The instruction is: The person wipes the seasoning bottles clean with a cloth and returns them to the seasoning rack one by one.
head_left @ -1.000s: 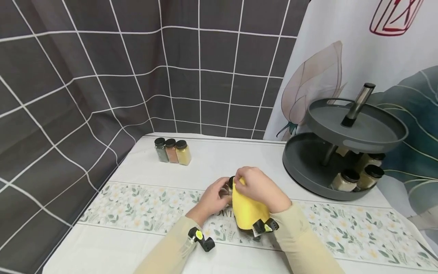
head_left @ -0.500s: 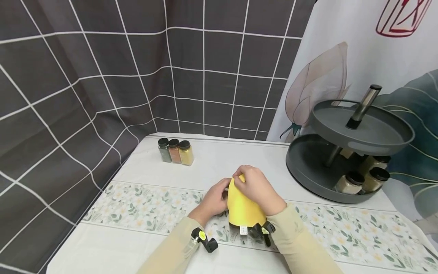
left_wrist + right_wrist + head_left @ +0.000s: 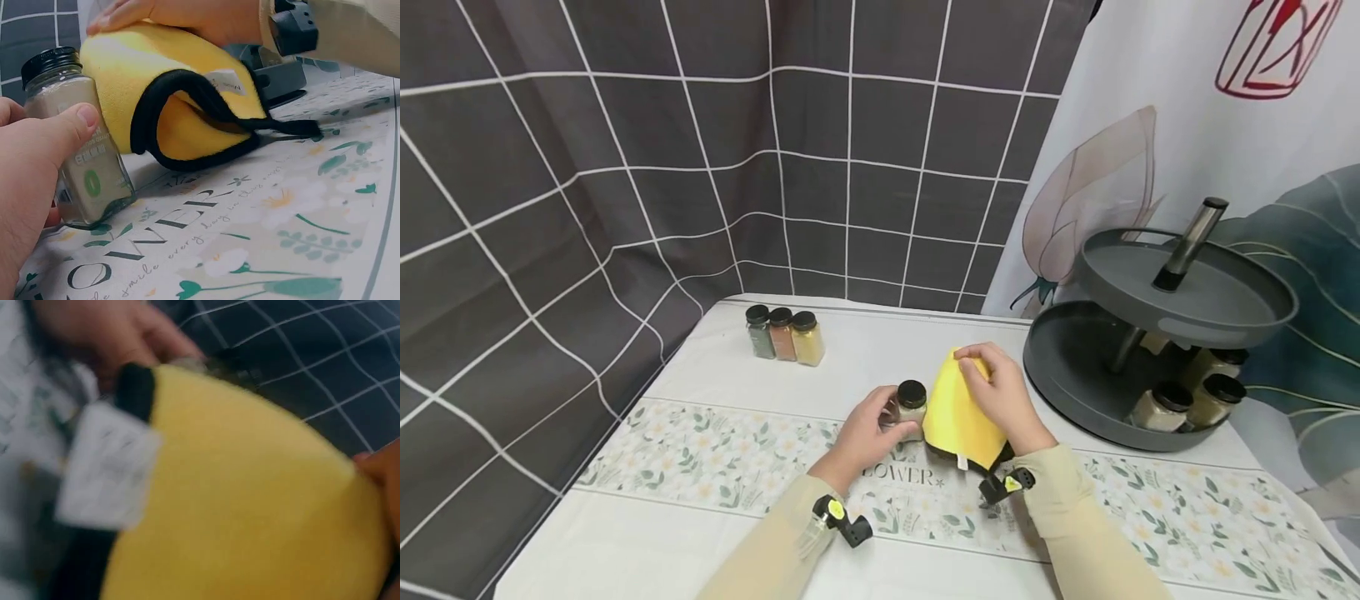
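Note:
My left hand (image 3: pixel 867 432) grips a square glass spice jar (image 3: pixel 94 156) with a black lid and pale powder inside. The jar stands on the flower-printed strip of the table, slightly tilted in the left wrist view. To its right, my right hand (image 3: pixel 1004 390) pinches the top of a yellow cloth (image 3: pixel 953 417) with black edging and a white tag. The cloth hangs folded close beside the jar; its edge overlaps the jar's side in the left wrist view. Blurred yellow cloth (image 3: pixel 244 487) fills much of the right wrist view, hiding most of the jar there.
Three spice jars (image 3: pixel 782 335) with green, reddish and yellow contents stand in a row at the back left. On the right is a dark grey two-tier turntable rack (image 3: pixel 1067 367), with several jars (image 3: pixel 1161 408) on its lower tier. A grid-patterned curtain (image 3: pixel 880 192) hangs behind.
My right hand has drawn the yellow cloth off the jar to the right, so the jar and its black lid show. The left hand stays around the jar.

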`<state>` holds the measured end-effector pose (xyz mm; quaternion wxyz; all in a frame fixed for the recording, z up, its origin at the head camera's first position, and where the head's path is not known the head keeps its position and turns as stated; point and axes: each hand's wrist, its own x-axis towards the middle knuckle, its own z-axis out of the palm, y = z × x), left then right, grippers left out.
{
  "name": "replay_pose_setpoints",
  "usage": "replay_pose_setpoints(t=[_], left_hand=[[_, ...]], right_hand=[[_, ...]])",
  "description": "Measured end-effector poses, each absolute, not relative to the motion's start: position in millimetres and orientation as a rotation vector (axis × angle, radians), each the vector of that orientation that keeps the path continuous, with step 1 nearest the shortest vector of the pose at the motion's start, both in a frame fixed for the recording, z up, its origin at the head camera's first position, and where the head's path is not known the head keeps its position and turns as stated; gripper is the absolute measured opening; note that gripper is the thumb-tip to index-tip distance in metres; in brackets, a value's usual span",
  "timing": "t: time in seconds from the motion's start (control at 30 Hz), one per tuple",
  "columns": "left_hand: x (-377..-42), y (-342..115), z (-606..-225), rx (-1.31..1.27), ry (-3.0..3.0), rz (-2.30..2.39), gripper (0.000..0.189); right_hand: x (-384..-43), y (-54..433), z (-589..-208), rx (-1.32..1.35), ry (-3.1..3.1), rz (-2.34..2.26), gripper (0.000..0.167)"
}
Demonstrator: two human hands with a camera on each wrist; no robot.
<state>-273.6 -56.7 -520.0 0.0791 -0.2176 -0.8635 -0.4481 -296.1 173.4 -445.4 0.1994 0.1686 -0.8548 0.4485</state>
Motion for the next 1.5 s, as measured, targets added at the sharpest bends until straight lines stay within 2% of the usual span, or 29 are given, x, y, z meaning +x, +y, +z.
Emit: replay_pose_setpoints(t=[0.23, 0.5, 0.67, 0.87, 1.17, 1.37, 1.5], left_hand=[[-277, -58, -522, -0.665, -2.574, -1.344, 0.051], [-278, -58, -522, -0.658, -2.538, -1.378, 0.052], [-278, -59, -520, -0.65, -2.537, -1.401, 0.052], [-279, -60, -519, -0.636, -2.564, -1.403, 0.05], [-279, -58, -518, -0.641, -2.583, -1.403, 0.049], [-279, -59, -519, -0.646, -2.564, -1.424, 0.048], [-279, -59, -520, -0.631, -2.577, -1.408, 0.046]], right_hand=[[-284, 163, -475, 0.763, -2.17, 1.437, 0.026], [-281, 154, -506, 0.636, -2.547, 1.348, 0.014], [-281, 154, -509, 0.662, -2.407, 1.383, 0.015], [-279, 149, -510, 0.834, -2.025, 1.466, 0.022], [-277, 151, -513, 0.65, -2.436, 1.312, 0.022], [-275, 152, -515, 0.762, -2.128, 1.557, 0.023], [-271, 147, -508, 0.792, -1.994, 1.548, 0.024]])
